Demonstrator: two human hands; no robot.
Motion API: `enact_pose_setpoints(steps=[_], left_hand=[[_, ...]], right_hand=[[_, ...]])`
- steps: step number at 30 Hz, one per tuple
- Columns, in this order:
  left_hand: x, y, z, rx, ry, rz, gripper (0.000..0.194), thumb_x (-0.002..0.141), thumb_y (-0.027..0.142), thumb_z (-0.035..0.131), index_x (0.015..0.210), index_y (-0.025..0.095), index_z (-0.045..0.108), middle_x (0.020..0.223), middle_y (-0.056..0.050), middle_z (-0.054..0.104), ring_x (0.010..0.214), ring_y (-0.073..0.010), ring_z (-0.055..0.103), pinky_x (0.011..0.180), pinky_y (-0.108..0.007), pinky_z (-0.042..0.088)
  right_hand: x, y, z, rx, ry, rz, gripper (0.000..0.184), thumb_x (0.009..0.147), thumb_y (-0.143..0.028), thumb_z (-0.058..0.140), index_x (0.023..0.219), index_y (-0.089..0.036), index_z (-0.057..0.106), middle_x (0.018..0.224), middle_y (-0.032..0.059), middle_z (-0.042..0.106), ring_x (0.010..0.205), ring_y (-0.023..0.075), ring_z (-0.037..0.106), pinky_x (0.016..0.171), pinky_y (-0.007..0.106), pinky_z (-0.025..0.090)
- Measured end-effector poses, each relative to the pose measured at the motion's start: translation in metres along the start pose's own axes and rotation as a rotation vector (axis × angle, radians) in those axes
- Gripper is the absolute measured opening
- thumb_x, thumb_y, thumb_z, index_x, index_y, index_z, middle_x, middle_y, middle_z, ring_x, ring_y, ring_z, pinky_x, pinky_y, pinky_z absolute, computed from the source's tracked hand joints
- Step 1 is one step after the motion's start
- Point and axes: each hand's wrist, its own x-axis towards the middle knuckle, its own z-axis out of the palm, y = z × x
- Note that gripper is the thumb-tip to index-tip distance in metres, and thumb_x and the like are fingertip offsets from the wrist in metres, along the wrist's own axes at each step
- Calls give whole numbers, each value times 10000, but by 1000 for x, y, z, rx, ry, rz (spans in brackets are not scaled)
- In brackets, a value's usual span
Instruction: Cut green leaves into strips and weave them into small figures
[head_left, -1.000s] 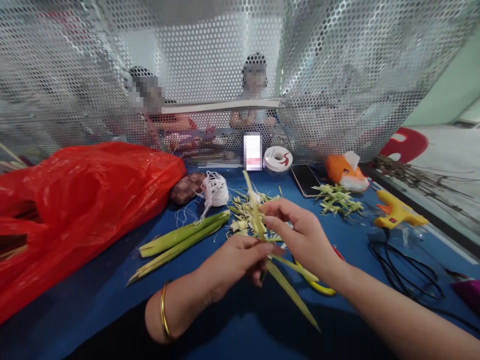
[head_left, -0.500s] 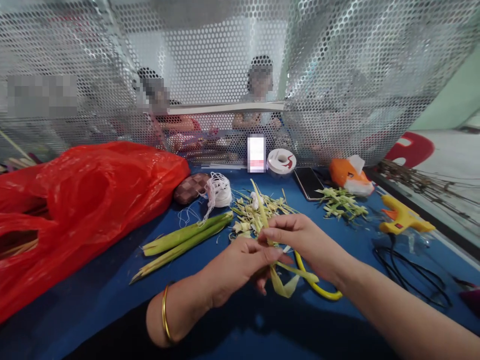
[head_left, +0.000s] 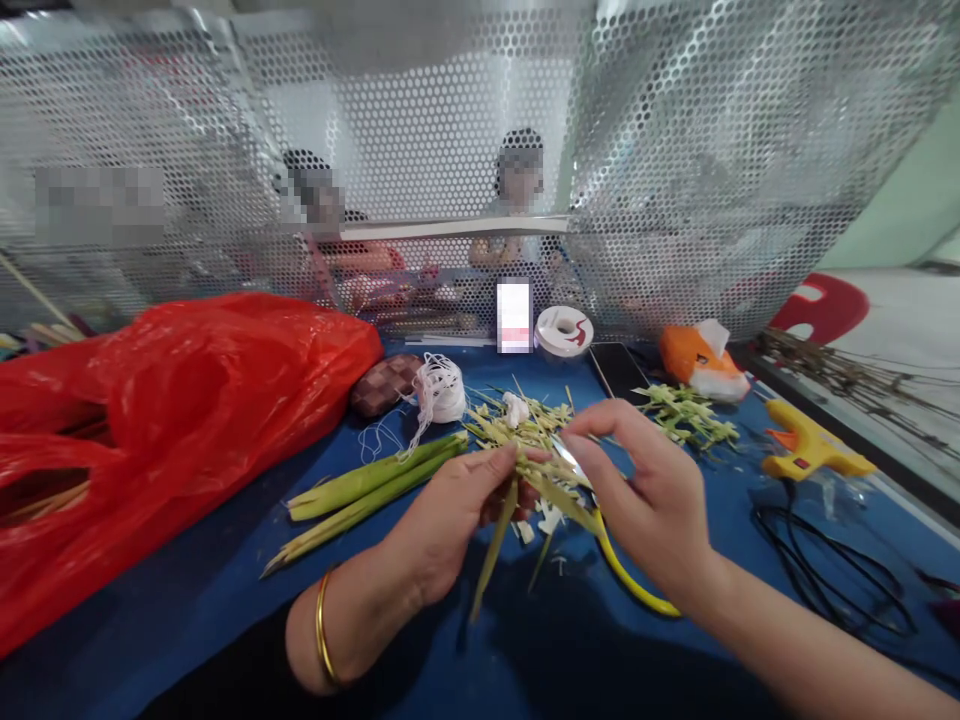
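Note:
My left hand point(head_left: 465, 505) is closed, thumb on top, around a folded pale-green leaf strip point(head_left: 559, 497). One narrow end hangs down below the fingers; another slants right. My right hand point(head_left: 649, 490) hovers just right of it, thumb and index tips close together. Whether anything is between those tips is too small to make out. Beneath the right hand lie yellow-handled scissors point(head_left: 634, 588), partly hidden, their metal blade close to the fingertips. Leaf scraps point(head_left: 551, 415) are piled behind the hands. Two thick green leaf bundles point(head_left: 375, 490) rest to the left.
A red plastic bag point(head_left: 225, 400) fills the left side. White string point(head_left: 442, 390), a checkered pouch point(head_left: 386, 385), a ribbon spool point(head_left: 564, 330) and a phone point(head_left: 619, 370) stand farther back. At right are a tissue pack point(head_left: 705, 360) and a corded yellow glue gun point(head_left: 814, 440). People sit behind the perforated sheet.
The leaf strip's upright end has folded down, and its ends now hang below and right of my left hand. My right hand has moved off the strip, up and to the right.

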Motion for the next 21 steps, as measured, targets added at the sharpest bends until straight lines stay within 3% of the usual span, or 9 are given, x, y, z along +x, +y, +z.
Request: enact_pose_setpoints(steps=[3,6,9,13,17,21], left_hand=[[-1,11,-3,-77,18,54,280,790,302,676,1027,163,731,874,-52,716,789,-150,624,788,-249,452],[-2,12,-3,-114,26,104,338,723,195,732,1059,168,715,923,-63,731,846,-168,652,856,-276,450],[-1,6,0,-97,40,140,322,705,184,750,1025,170,725,919,-59,736,881,-173,654,875,-283,449],[1,-1,3,-72,74,146,288,660,185,784,945,165,746,888,-48,739,900,-173,647,876,-272,451],[2,-3,2,-54,110,174,266,666,148,766,932,162,752,829,-37,742,855,-158,654,844,-260,471],[4,-5,2,-67,161,164,299,665,126,757,963,146,734,715,-20,728,740,-145,665,755,-249,495]], right_hand=[[-9,-9,1,14,-204,-74,175,892,-203,549,722,-201,594,674,5,595,642,151,549,613,273,411],[-16,-11,13,42,-398,102,91,874,-246,584,827,-209,654,860,45,679,796,194,607,704,297,453],[-19,-7,27,206,-399,297,120,863,-286,589,881,-209,679,910,46,701,849,206,619,764,309,469],[-22,-3,34,314,-342,463,211,848,-342,585,732,-184,662,669,5,616,638,160,536,606,264,436],[-27,-2,33,304,-337,419,267,857,-342,566,645,-183,598,616,-17,523,600,138,454,571,249,385],[-33,-2,33,265,-357,378,274,860,-314,569,617,-187,557,641,-13,541,636,145,477,617,260,387]])
